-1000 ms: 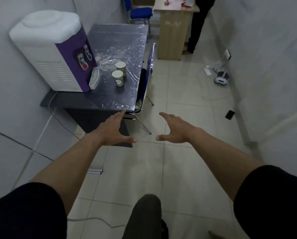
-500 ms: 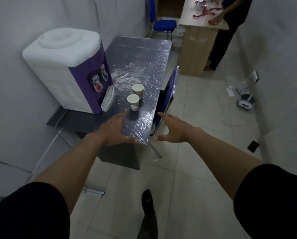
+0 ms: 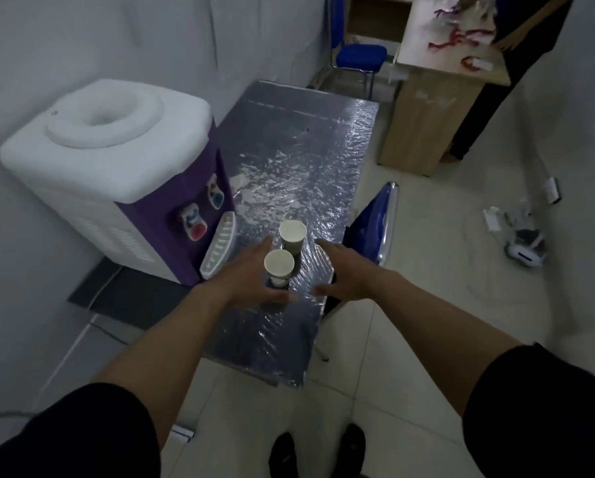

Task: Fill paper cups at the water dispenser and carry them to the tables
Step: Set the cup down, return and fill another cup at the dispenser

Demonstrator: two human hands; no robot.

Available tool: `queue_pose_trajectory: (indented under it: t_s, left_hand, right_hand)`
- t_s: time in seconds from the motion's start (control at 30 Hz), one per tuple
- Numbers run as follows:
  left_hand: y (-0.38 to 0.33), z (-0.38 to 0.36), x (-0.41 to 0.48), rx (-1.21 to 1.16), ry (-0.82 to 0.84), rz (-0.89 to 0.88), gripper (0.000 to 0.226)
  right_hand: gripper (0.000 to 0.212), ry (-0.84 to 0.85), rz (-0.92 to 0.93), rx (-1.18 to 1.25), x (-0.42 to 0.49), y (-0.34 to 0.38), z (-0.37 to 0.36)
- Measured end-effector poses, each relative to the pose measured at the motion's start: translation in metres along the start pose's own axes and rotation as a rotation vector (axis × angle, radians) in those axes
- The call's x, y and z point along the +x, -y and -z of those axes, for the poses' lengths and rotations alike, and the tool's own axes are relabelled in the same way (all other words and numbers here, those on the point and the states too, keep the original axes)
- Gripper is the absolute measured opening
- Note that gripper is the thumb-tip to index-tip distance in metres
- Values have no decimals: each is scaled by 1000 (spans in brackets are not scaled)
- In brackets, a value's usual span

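Two white paper cups stand upright on a table wrapped in shiny plastic film [image 3: 299,160]: a near cup [image 3: 279,267] and a far cup [image 3: 292,234] just behind it. A white and purple water dispenser [image 3: 116,174] sits on the table's left side, with two taps and a white drip tray [image 3: 218,248]. My left hand [image 3: 246,276] is open, fingers spread, just left of the near cup and partly in front of its base. My right hand [image 3: 346,270] is open to the right of both cups, apart from them. Neither hand holds anything.
A blue chair [image 3: 379,225] is pushed against the table's right edge. Farther back stand a second blue chair [image 3: 356,56] and a wooden desk [image 3: 434,98] with a person in dark clothes [image 3: 517,56] beside it. Cables and a small white device [image 3: 525,251] lie on the tiled floor.
I have stepped closer to the table. Both open hands have moved forward over the tabletop and now flank the two cups.
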State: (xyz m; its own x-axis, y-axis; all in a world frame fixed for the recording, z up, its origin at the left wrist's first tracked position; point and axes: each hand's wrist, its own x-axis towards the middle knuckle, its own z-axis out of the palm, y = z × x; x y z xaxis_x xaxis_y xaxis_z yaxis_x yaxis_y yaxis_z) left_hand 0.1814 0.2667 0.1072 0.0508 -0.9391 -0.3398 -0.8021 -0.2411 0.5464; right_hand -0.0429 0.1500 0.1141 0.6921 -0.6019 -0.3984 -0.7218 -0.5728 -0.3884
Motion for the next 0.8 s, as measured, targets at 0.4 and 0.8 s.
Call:
queue_pose_trajectory:
  t_s: [0.4,0.8]
  left_hand:
    - [2,7,110,-176,-113,233,148]
    - [-25,-48,150,-226,-384,637,145]
  right_hand:
    - [127,126,234,-110,150,-56,62]
    - [132,466,602,-172,253,-92,72]
